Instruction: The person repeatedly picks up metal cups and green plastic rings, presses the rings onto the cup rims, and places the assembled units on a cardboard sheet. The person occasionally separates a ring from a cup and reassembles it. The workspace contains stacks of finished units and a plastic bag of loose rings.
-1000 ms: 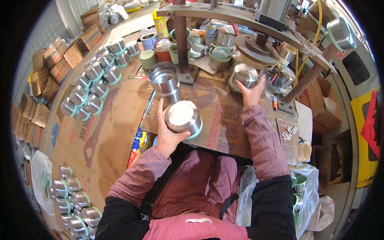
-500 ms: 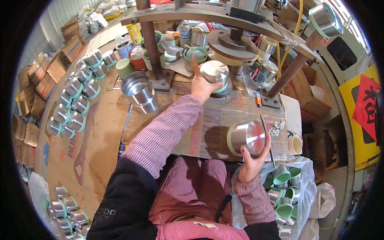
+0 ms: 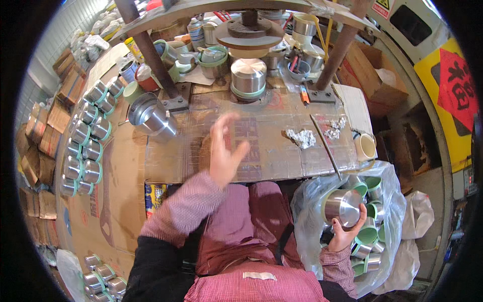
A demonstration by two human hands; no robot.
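My left hand (image 3: 226,153), smeared by motion, hovers over the cardboard-covered bench with its fingers apart and nothing in it. Beyond it a steel cup (image 3: 248,75) with a pale green rim stands bottom up beneath the round plate (image 3: 249,35) of a press. Down at the right, my right hand (image 3: 347,231) grips another steel cup (image 3: 339,207), thumb and fingers around its bottom end. That cup is held over an open clear plastic bag (image 3: 309,209) with several green-lined steel cups (image 3: 370,232) inside.
A metal rod (image 3: 326,146) and crumpled foil (image 3: 300,138) lie on the bench's right, near a cream cup (image 3: 365,147). A steel container (image 3: 151,116) stands left of centre. Rows of steel cups (image 3: 91,170) line the left. Press posts (image 3: 156,65) rise at the back, among tubs.
My left hand has let go of the cup beneath the press and drawn back toward me. My right hand has carried its cup from above the bench to the bag. The view has shifted.
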